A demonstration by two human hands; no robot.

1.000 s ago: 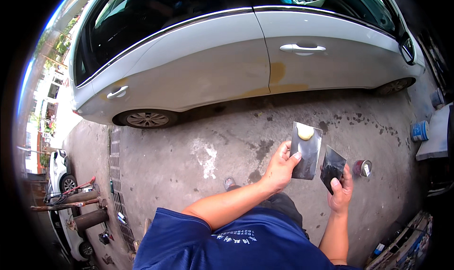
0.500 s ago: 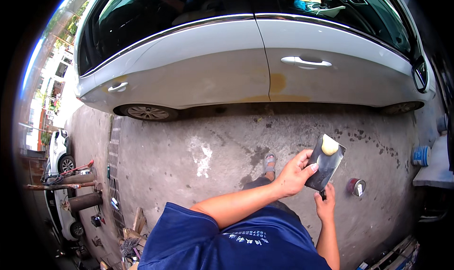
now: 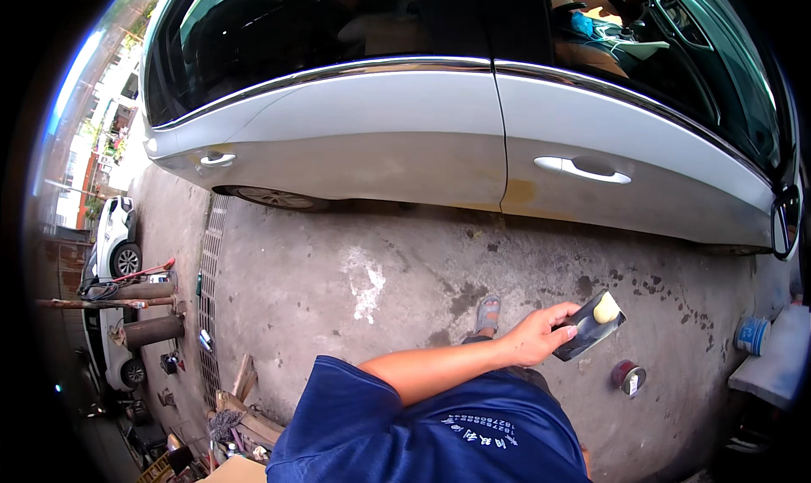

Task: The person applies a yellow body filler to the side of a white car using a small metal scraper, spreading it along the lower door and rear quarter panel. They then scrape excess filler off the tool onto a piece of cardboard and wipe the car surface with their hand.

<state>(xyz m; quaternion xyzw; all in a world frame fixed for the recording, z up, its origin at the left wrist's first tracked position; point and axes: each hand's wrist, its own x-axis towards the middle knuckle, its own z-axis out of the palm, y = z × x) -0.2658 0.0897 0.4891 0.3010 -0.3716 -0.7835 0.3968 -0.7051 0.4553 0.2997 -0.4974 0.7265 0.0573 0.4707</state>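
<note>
My left hand (image 3: 536,337) grips a flat dark metal blade (image 3: 583,337) between thumb and fingers, with a pale yellow lump of paste (image 3: 605,308) on its far end. The blade is held out over the concrete floor. Beyond it stands the white car (image 3: 389,162), side on, with dull yellowish patches (image 3: 520,192) on its lower door and near the rear handle (image 3: 217,160). My right hand is hidden; only a sliver of that arm shows at my right side.
A round metal can (image 3: 625,377) stands on the floor (image 3: 304,314) at my right. A blue-white bucket (image 3: 752,335) is by a pale slab (image 3: 773,360). At left are a drain grate (image 3: 207,331), dark cylinders (image 3: 148,335), wood scraps (image 3: 245,377) and another white car (image 3: 114,221).
My left hand and blade have moved down and right. My right hand, earlier holding a second dark blade, has dropped out of sight. The car's doors appear larger and closer.
</note>
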